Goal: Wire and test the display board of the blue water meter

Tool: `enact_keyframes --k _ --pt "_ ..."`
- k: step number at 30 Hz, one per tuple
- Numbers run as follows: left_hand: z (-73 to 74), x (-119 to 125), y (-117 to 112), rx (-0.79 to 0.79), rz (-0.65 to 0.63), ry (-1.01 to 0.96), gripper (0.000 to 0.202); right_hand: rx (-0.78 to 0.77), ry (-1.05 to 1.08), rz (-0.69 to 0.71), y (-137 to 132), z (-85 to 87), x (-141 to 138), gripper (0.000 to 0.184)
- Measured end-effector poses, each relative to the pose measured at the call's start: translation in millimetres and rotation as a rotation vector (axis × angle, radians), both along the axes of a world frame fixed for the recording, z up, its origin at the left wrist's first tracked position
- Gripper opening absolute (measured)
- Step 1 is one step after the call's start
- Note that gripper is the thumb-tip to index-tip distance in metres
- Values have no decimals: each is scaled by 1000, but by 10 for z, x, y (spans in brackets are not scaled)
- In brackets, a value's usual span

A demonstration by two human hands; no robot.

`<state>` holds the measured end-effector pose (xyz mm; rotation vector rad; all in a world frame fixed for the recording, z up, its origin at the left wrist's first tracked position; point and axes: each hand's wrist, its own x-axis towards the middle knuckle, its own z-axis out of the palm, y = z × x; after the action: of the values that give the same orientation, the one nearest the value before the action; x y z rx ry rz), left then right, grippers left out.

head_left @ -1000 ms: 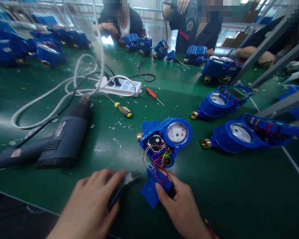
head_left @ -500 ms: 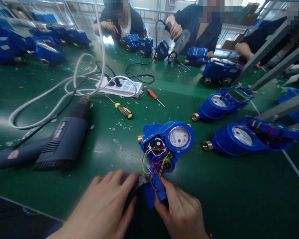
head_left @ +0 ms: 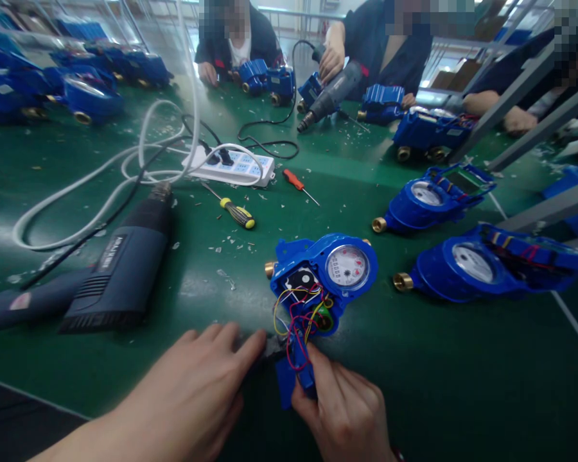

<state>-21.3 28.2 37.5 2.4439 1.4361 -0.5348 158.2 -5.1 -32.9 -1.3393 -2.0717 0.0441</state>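
A blue water meter [head_left: 313, 240] lies opened on the green table, its round dial [head_left: 347, 267] facing up. Red, yellow and white wires [head_left: 296, 314] run out of its open housing toward a blue cover part [head_left: 301, 369]. My right hand [head_left: 349, 404] pinches that cover part between thumb and fingers, at the meter's near end. My left hand [head_left: 197, 372] is closed on a pair of pliers [head_left: 273, 347]; their grey jaws reach the left side of the cover part by the wires. Most of the handles is hidden under the hand.
To the left lies a heat gun [head_left: 125, 256], with a power strip [head_left: 228, 165] and looped white cable beyond. Two screwdrivers, yellow-black [head_left: 238, 213] and red [head_left: 293, 179], lie mid-table. More meters [head_left: 455, 266] stand at right near grey metal bars [head_left: 544, 208]. Co-workers sit opposite.
My left hand has shifted slightly left with the pliers, and the cover part has tilted a little. Across the table, a co-worker's heat gun has swung left and another co-worker's hand has lowered.
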Motion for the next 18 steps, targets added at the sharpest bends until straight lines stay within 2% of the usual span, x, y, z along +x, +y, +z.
enact_keyframes --k 11,18 --pt "-29 -55 46 -51 -35 -15 54 23 4 -28 13 8 -10 35" --pt "28 -9 100 -133 -33 11 56 54 27 -35 29 1 -22 36"
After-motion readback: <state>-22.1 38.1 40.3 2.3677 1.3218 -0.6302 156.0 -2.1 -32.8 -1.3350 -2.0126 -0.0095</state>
